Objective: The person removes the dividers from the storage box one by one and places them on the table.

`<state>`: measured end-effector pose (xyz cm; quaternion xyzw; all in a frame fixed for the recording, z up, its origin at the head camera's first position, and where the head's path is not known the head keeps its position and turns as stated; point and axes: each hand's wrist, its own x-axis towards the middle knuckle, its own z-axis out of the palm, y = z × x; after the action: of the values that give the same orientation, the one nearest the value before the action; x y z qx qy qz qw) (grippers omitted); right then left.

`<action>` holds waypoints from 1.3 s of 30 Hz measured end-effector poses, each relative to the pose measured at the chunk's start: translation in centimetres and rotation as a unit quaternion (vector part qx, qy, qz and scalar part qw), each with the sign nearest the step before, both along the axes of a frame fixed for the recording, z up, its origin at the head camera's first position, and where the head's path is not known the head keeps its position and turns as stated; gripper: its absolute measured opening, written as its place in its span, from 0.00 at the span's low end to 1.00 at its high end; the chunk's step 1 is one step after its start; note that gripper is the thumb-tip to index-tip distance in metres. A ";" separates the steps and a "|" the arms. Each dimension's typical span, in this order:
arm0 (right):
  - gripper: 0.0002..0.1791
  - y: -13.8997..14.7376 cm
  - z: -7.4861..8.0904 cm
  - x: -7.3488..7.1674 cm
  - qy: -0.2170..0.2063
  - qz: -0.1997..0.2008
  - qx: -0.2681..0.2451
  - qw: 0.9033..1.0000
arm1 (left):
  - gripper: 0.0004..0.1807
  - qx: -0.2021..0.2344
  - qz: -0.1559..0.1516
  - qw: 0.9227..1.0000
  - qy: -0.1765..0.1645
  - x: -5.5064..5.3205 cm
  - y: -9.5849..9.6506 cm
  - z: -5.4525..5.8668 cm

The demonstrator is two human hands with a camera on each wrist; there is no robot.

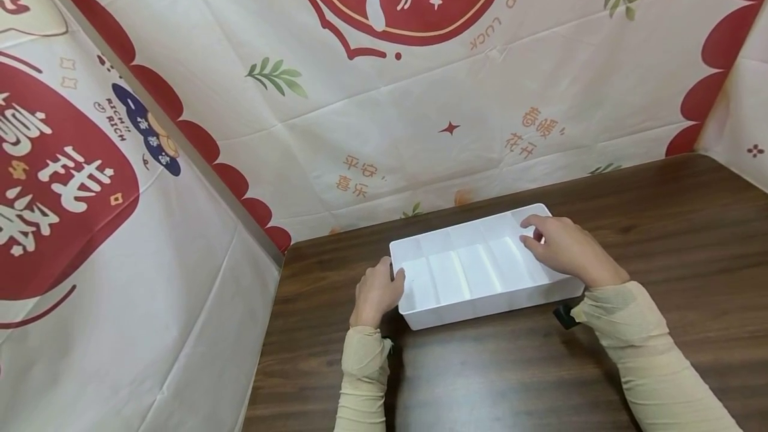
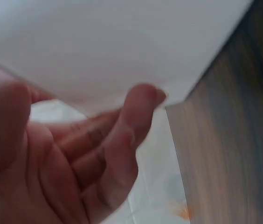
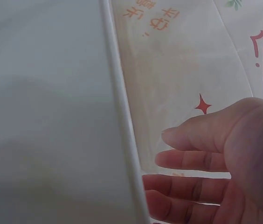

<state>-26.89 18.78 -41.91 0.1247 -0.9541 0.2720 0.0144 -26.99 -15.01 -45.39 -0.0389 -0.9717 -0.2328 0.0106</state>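
Observation:
A white rectangular tray (image 1: pixel 480 302) with low walls and several inner sections is on the brown wooden table, angled up to the right. My left hand (image 1: pixel 377 291) grips its left end, the thumb over the rim and the fingers outside. In the left wrist view, the fingertips (image 2: pixel 143 95) touch the tray's wall (image 2: pixel 122 46) near a corner. Above the right end is my right hand (image 1: pixel 570 249), its fingers loosely bent with a gap to the thumb. The right wrist view shows the lower fingers (image 3: pixel 169 205) partly hidden behind the tray's rim (image 3: pixel 122 107).
A white printed cloth (image 1: pixel 408 139) hangs behind the table (image 1: pixel 480 372), and another printed cloth panel (image 1: pixel 198 285) stands along the left side. A small black object (image 1: pixel 566 316) shows by the right sleeve's cuff (image 1: pixel 621 315).

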 end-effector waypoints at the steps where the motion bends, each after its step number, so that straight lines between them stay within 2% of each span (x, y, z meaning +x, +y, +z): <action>1: 0.21 0.0 0.0 0.0 -0.002 0.001 0.000 1.000 | 0.21 -0.002 -0.009 1.000 -0.001 0.0 -0.2 0.0; 7: 0.23 0.1 0.0 0.0 -0.016 0.002 -0.001 1.000 | 0.15 -0.008 -0.054 0.999 -0.002 -0.3 -1.1 -0.1; 14: 0.27 0.3 0.0 0.1 -0.030 -0.004 0.001 1.000 | 0.13 -0.001 -0.073 0.997 0.006 -0.2 -1.3 0.0; 28: 0.30 -0.3 -0.4 0.2 -0.033 -0.002 -0.004 0.999 | 0.10 -0.013 -0.052 0.998 0.038 -0.3 -0.7 -0.4; 39: 0.31 -0.6 -0.8 0.0 -0.039 -0.007 0.013 0.999 | 0.12 0.012 -0.043 0.999 -0.006 -0.4 -0.7 -0.5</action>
<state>-26.93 18.22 -42.67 0.1070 -0.9582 0.2645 -0.0225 -27.39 -15.70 -45.88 -0.0788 -0.9663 -0.2449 -0.0046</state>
